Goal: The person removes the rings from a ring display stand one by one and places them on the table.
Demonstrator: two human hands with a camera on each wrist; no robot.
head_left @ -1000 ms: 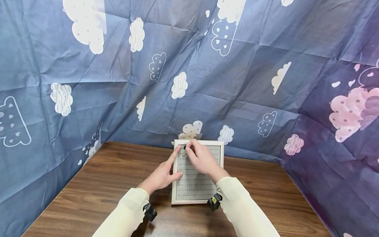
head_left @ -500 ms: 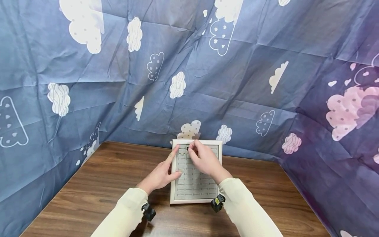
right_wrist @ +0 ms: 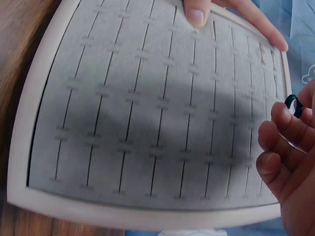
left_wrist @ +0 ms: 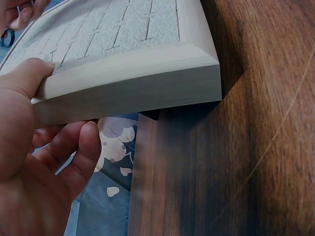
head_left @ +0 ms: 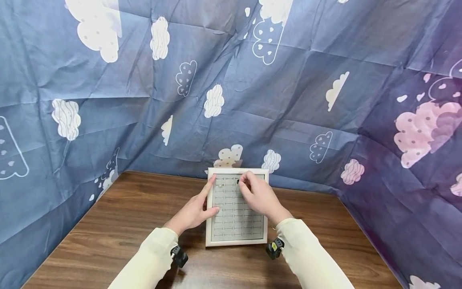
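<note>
A ring display tray (head_left: 237, 242) with a pale wooden frame and grey slotted padding stands tilted back on the table. My left hand (head_left: 193, 210) grips its left side, thumb on the front and index finger stretched along the rail; the other fingers curl behind in the left wrist view. Near the top of the tray, my right hand (head_left: 261, 196) pinches a black ring (right_wrist: 289, 102) between thumb and index finger. The ring is held just in front of the padding, partly covered by the fingers. One small pale piece (head_left: 220, 186) sits in an upper-left slot.
The brown wooden table (head_left: 144, 208) carries the tray near its back edge. A blue cloth (head_left: 288, 104) printed with clouds hangs behind and around the sides. Each wrist bears a small black camera.
My right hand has moved to the right along the top of the tray with the black ring, uncovering the upper-left slots. The left hand keeps its grip on the frame.
</note>
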